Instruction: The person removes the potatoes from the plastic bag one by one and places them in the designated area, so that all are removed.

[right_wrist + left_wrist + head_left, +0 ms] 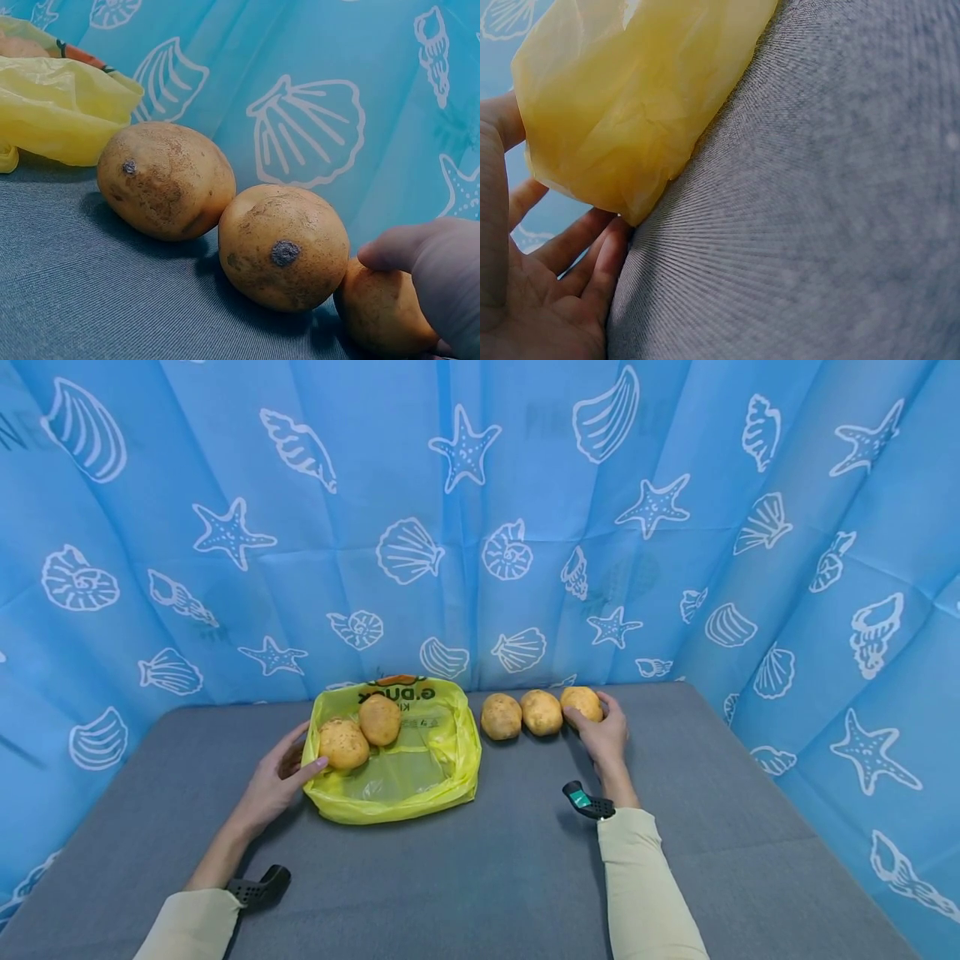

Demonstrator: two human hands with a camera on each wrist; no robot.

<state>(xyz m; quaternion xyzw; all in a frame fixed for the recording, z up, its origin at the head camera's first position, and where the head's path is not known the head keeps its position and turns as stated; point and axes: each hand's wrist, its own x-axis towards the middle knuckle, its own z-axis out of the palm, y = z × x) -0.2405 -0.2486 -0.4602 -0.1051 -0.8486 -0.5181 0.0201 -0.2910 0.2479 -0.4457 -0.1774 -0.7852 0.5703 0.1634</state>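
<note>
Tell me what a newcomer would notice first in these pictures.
The bright yellow-green bag would probably stand out first, left of centre on the grey table, with two potatoes in it. Three more potatoes sit in a row to its right, the right hand gripping the rightmost one. Behind everything hangs a blue curtain covered in white shells and starfish.

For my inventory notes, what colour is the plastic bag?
The plastic bag is yellow-green; the head view shows it best.
</note>
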